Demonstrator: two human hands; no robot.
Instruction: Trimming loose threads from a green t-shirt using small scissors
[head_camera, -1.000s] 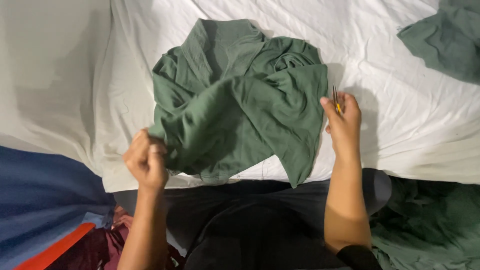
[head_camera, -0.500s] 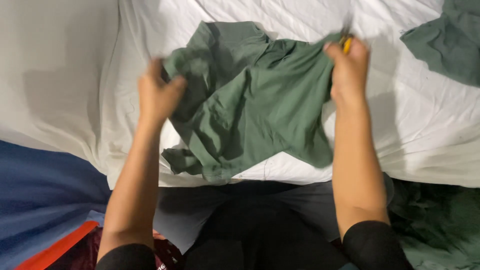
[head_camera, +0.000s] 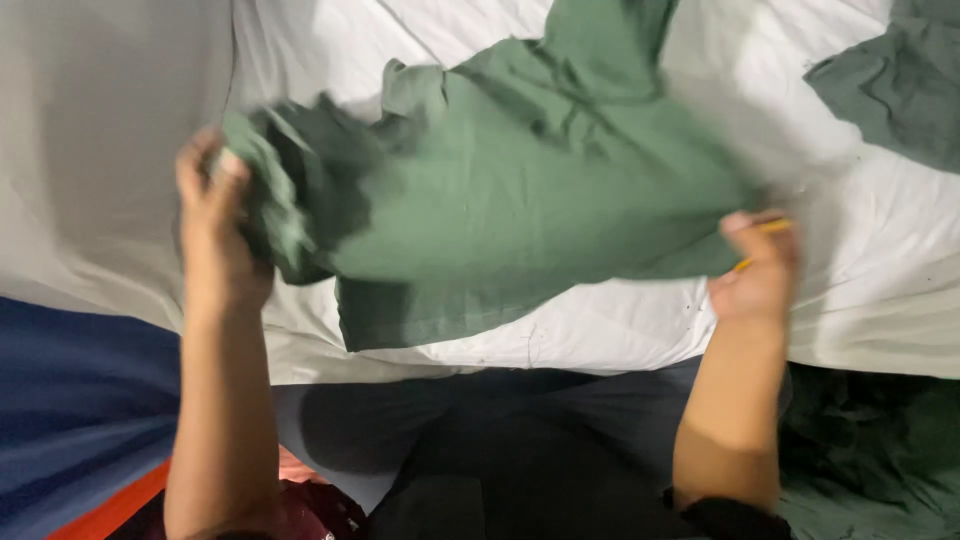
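A green cloth garment is held spread out above the white sheet, blurred in places, its upper part running past the top edge of the view. The left hand is clamped on the bunched left end of the garment, fingers wrapped around the fabric. The right hand grips the garment's lower right edge and also holds a thin yellow stick-like thing, too blurred to identify. The two hands are well apart, with the garment stretched between them. Another green cloth lies on the sheet at its upper right corner. More dark green fabric lies off the sheet's near edge at the lower right. Blue fabric with an orange strip lies at the lower left.
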